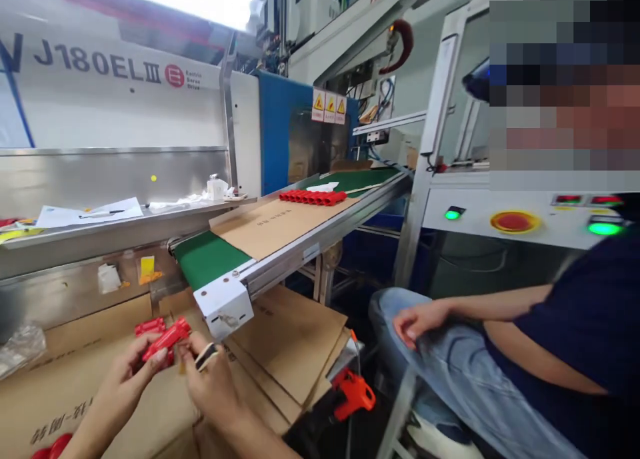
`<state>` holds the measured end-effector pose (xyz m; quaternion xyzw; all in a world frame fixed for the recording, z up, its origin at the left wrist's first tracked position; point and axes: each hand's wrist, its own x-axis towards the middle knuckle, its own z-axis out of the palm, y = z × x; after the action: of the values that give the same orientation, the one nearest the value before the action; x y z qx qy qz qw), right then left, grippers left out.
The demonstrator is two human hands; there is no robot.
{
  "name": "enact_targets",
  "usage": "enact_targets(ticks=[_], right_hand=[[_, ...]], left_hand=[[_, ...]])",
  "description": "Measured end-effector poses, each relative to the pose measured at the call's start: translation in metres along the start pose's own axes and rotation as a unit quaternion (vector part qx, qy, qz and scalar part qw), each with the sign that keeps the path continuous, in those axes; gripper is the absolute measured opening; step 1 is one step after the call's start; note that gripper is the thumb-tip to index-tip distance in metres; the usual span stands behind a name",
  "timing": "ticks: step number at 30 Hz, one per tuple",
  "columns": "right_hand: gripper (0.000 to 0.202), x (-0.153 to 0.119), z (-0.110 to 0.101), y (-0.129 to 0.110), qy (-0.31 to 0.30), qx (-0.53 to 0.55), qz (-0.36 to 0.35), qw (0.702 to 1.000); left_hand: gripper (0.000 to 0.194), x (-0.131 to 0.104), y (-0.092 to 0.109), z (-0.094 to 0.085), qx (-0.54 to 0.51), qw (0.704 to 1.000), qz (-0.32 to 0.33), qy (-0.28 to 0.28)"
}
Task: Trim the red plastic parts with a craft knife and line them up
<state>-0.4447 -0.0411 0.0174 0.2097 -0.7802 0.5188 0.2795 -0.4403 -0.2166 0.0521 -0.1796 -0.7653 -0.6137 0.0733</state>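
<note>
My left hand (131, 367) is closed around a red plastic part (167, 339), a short tube-like moulding held at a slant. Against its far end rest the curled fingers of my right hand (213, 376). That hand grips a small hand tool (206, 357) with a black and cream handle; its working tip is hidden by the fingers. Just behind the held part lies another red plastic part (150, 325) on the cardboard (95, 352). More red pieces (54, 447) show at the bottom left, partly covered by my left forearm.
A green conveyor belt (213, 258) slopes up ahead, carrying a cardboard sheet (260, 227) and a row of red parts (313, 198). Cardboard (295, 332) is stacked beneath it. An orange-red tool (355, 394) hangs at lower centre. Another person (475, 379) sits at right beside a control panel (475, 222).
</note>
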Motion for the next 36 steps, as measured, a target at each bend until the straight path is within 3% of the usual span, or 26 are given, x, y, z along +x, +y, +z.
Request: enact_targets(ticks=[4, 6, 9, 12, 15, 18, 21, 25, 27, 31, 36], right_hand=[[0.043, -0.061, -0.029, -0.034, 0.011, 0.089, 0.082, 0.993], [0.042, -0.095, -0.039, -0.048, -0.024, 0.127, 0.137, 0.982], [0.038, -0.136, -0.048, -0.059, -0.085, 0.17, 0.227, 0.955], [0.041, -0.159, -0.046, -0.064, -0.156, 0.189, 0.277, 0.929], [0.04, -0.172, -0.036, -0.068, -0.196, 0.177, 0.285, 0.921], [0.039, -0.18, -0.025, -0.07, -0.203, 0.152, 0.297, 0.921], [0.039, -0.185, -0.019, -0.071, -0.197, 0.125, 0.313, 0.921], [0.035, -0.187, -0.017, -0.069, -0.193, 0.07, 0.291, 0.934], [0.033, -0.187, -0.014, -0.063, -0.208, 0.078, 0.286, 0.932], [0.028, -0.189, -0.007, -0.053, -0.213, 0.113, 0.287, 0.927], [0.032, -0.189, -0.017, -0.061, -0.207, 0.073, 0.208, 0.953]], left_hand=[[0.04, -0.065, 0.035, 0.0, 0.037, 0.996, -0.029, -0.072], [0.04, -0.104, 0.039, -0.001, 0.008, 0.992, -0.077, -0.098], [0.042, -0.156, 0.029, 0.002, -0.072, 0.976, -0.169, -0.116], [0.047, -0.196, 0.012, 0.011, -0.129, 0.96, -0.232, -0.092], [0.048, -0.223, -0.002, 0.024, -0.144, 0.95, -0.279, 0.001], [0.05, -0.238, -0.012, 0.035, -0.152, 0.929, -0.315, 0.119], [0.049, -0.243, -0.017, 0.038, -0.15, 0.921, -0.311, 0.179], [0.036, -0.241, -0.018, 0.034, -0.123, 0.94, -0.237, 0.213], [0.04, -0.236, -0.021, 0.033, -0.161, 0.935, -0.224, 0.224], [0.055, -0.222, -0.03, 0.037, -0.238, 0.903, -0.259, 0.246], [0.057, -0.228, -0.034, 0.046, -0.177, 0.882, -0.308, 0.31]])
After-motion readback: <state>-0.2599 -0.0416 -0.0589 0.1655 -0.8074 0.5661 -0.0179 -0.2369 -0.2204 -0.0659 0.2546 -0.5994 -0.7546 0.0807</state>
